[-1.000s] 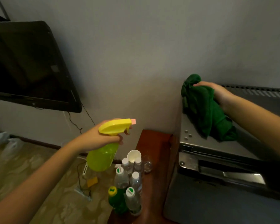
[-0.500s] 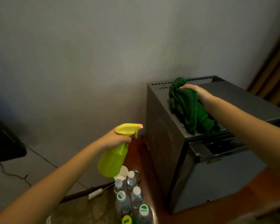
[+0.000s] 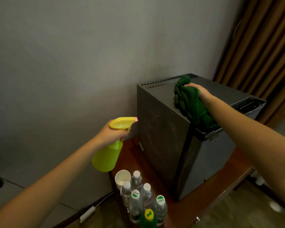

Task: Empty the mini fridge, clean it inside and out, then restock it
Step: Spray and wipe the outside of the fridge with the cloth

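I am gripping the spray bottle (image 3: pixel 109 155) in my left hand (image 3: pixel 113 132), its nozzle pointing at the fridge (image 3: pixel 163 129) side. My right hand (image 3: pixel 199 92) is clutching the cloth (image 3: pixel 187 102) on the fridge top. The fridge is sitting on the table (image 3: pixel 179 209) beside the water bottles (image 3: pixel 138 195).

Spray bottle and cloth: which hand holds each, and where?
The left hand grips the spray bottle by its neck; right hand clutches the green cloth near its top.

One head-worn cam only — wide-angle, faces fwd & down, near & above the mini fridge (image 3: pixel 163 137).
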Action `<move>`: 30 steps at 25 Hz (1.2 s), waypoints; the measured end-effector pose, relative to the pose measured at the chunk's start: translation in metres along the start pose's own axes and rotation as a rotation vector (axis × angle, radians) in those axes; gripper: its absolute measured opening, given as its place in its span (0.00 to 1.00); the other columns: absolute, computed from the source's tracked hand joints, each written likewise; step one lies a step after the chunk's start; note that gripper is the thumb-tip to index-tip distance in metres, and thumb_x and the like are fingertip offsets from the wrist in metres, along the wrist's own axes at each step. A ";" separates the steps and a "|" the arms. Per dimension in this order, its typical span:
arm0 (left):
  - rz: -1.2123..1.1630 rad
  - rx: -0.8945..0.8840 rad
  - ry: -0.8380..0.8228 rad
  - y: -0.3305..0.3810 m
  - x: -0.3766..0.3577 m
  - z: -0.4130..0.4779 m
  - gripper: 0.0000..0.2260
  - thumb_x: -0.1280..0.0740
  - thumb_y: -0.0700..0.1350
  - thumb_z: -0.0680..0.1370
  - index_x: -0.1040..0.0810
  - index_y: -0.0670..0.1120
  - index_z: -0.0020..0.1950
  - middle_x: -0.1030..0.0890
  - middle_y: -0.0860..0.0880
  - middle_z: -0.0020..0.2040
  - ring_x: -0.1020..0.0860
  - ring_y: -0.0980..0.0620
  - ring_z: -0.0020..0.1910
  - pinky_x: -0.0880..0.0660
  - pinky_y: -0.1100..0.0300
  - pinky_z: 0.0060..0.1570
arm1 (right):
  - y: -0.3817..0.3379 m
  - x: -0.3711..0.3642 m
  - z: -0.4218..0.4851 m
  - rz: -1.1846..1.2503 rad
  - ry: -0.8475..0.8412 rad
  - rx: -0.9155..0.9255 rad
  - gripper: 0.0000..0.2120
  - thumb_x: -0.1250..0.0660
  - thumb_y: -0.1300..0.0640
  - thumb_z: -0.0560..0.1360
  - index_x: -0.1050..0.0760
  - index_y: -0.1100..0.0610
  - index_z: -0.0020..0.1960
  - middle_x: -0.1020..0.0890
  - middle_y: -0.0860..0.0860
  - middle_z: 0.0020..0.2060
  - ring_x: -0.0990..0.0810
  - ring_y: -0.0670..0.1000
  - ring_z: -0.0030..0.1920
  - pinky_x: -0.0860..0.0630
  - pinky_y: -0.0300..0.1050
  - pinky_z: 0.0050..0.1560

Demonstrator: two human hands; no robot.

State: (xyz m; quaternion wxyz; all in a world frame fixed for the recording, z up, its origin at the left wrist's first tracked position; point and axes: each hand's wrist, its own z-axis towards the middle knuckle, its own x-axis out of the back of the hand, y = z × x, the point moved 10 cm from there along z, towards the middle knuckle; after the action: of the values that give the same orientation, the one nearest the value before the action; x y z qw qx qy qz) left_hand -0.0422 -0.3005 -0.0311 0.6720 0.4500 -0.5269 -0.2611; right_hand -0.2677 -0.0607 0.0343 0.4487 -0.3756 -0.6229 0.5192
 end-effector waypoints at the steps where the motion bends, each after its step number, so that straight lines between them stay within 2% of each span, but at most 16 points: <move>1: 0.002 -0.018 0.002 0.001 0.008 0.002 0.11 0.36 0.29 0.70 0.20 0.43 0.38 0.21 0.52 0.28 0.27 0.60 0.23 0.29 0.68 0.27 | 0.000 0.001 -0.001 0.006 0.012 -0.004 0.07 0.36 0.54 0.76 0.22 0.56 0.44 0.19 0.57 0.40 0.21 0.56 0.40 0.25 0.50 0.49; 4: -0.014 0.002 0.088 -0.011 0.039 0.018 0.13 0.35 0.32 0.67 0.16 0.46 0.43 0.19 0.45 0.36 0.27 0.59 0.26 0.28 0.64 0.30 | 0.001 0.000 -0.006 0.036 0.038 -0.029 0.08 0.36 0.55 0.77 0.23 0.56 0.42 0.20 0.56 0.35 0.22 0.53 0.34 0.26 0.44 0.38; 5: 0.004 0.040 0.127 -0.019 0.048 0.022 0.12 0.35 0.33 0.67 0.16 0.46 0.42 0.19 0.45 0.37 0.26 0.60 0.27 0.29 0.62 0.30 | 0.002 0.000 -0.004 0.044 0.043 -0.031 0.08 0.36 0.55 0.77 0.23 0.57 0.42 0.20 0.56 0.36 0.22 0.53 0.35 0.26 0.44 0.37; 7: 0.054 0.092 0.142 -0.032 0.052 0.026 0.15 0.35 0.35 0.66 0.16 0.46 0.48 0.18 0.46 0.38 0.25 0.58 0.32 0.28 0.62 0.32 | 0.001 0.001 -0.005 0.048 0.052 -0.033 0.07 0.36 0.55 0.77 0.24 0.56 0.42 0.21 0.56 0.37 0.23 0.53 0.36 0.27 0.44 0.36; 9: 0.075 0.065 0.128 -0.031 0.048 0.022 0.13 0.35 0.34 0.68 0.18 0.41 0.49 0.20 0.51 0.29 0.27 0.57 0.29 0.29 0.64 0.31 | 0.001 0.001 -0.007 0.045 0.059 -0.038 0.07 0.37 0.55 0.77 0.24 0.56 0.42 0.22 0.55 0.37 0.23 0.52 0.35 0.27 0.43 0.35; 11: 0.077 -0.013 0.051 -0.025 0.039 0.015 0.11 0.33 0.36 0.67 0.17 0.41 0.47 0.23 0.50 0.26 0.27 0.56 0.26 0.27 0.62 0.33 | 0.001 -0.001 -0.007 0.063 0.050 -0.031 0.07 0.37 0.55 0.77 0.24 0.56 0.42 0.21 0.55 0.37 0.23 0.52 0.36 0.27 0.43 0.35; 14: 0.081 -0.161 -0.250 -0.009 0.002 -0.005 0.11 0.31 0.45 0.63 0.19 0.44 0.44 0.20 0.45 0.33 0.22 0.53 0.30 0.25 0.59 0.31 | 0.000 -0.001 -0.007 0.064 0.053 -0.018 0.07 0.37 0.56 0.77 0.24 0.56 0.42 0.22 0.55 0.37 0.23 0.52 0.36 0.26 0.43 0.37; 16: 0.215 -0.180 -0.329 -0.016 -0.016 -0.012 0.11 0.32 0.50 0.63 0.20 0.48 0.43 0.18 0.47 0.37 0.19 0.51 0.34 0.22 0.54 0.34 | 0.000 -0.001 -0.007 0.048 0.055 -0.010 0.07 0.37 0.56 0.77 0.24 0.56 0.42 0.22 0.55 0.38 0.23 0.53 0.37 0.26 0.44 0.41; 18: 0.294 -0.178 -0.299 -0.027 -0.017 -0.009 0.11 0.33 0.52 0.62 0.21 0.50 0.42 0.18 0.48 0.37 0.19 0.50 0.34 0.20 0.50 0.37 | 0.000 0.000 -0.007 0.049 0.069 -0.007 0.07 0.37 0.56 0.77 0.24 0.55 0.42 0.22 0.55 0.39 0.23 0.53 0.37 0.26 0.45 0.44; 19: 0.242 -0.170 -0.273 -0.032 -0.013 -0.007 0.11 0.33 0.50 0.63 0.21 0.49 0.42 0.19 0.48 0.35 0.19 0.50 0.33 0.21 0.50 0.36 | -0.001 0.000 -0.007 0.065 0.069 -0.002 0.07 0.37 0.56 0.77 0.24 0.55 0.42 0.22 0.55 0.39 0.23 0.53 0.37 0.26 0.45 0.43; 22: -0.005 -0.148 -0.173 -0.052 0.013 0.002 0.14 0.31 0.39 0.66 0.21 0.39 0.51 0.19 0.45 0.37 0.22 0.56 0.32 0.24 0.61 0.34 | 0.001 0.002 -0.004 0.035 0.082 0.006 0.06 0.36 0.55 0.77 0.23 0.53 0.42 0.21 0.54 0.40 0.23 0.52 0.39 0.26 0.46 0.48; 24: -0.118 -0.103 -0.050 -0.079 0.033 0.010 0.18 0.27 0.38 0.67 0.22 0.40 0.56 0.18 0.55 0.39 0.23 0.62 0.33 0.26 0.66 0.37 | -0.001 0.001 -0.003 0.003 0.088 0.027 0.07 0.37 0.55 0.77 0.24 0.52 0.41 0.22 0.53 0.40 0.24 0.52 0.39 0.28 0.48 0.53; 26: -0.181 -0.057 0.070 -0.114 0.046 0.020 0.23 0.24 0.41 0.65 0.24 0.47 0.58 0.20 0.58 0.40 0.25 0.63 0.34 0.26 0.61 0.41 | -0.002 0.001 -0.002 -0.003 0.110 0.036 0.08 0.37 0.55 0.78 0.25 0.51 0.40 0.22 0.51 0.39 0.24 0.50 0.39 0.28 0.48 0.54; 28: -0.234 -0.019 0.117 -0.145 0.044 0.034 0.26 0.22 0.37 0.64 0.27 0.48 0.59 0.22 0.54 0.44 0.25 0.61 0.35 0.27 0.56 0.44 | 0.000 0.003 0.002 -0.001 0.124 0.024 0.08 0.37 0.55 0.78 0.25 0.51 0.40 0.20 0.49 0.35 0.24 0.48 0.38 0.27 0.45 0.51; 30: -0.236 0.005 0.136 -0.167 0.035 0.053 0.28 0.22 0.36 0.65 0.30 0.45 0.61 0.24 0.47 0.48 0.24 0.55 0.42 0.27 0.54 0.49 | 0.000 0.003 0.004 -0.008 0.129 0.046 0.08 0.38 0.56 0.78 0.25 0.51 0.40 0.20 0.45 0.32 0.24 0.46 0.38 0.27 0.44 0.53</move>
State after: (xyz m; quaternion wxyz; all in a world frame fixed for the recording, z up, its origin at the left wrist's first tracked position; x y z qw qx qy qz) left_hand -0.0609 -0.4233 -0.1594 0.6698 0.5271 -0.4241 -0.3060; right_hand -0.2726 -0.0593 0.0341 0.4984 -0.3957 -0.5820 0.5062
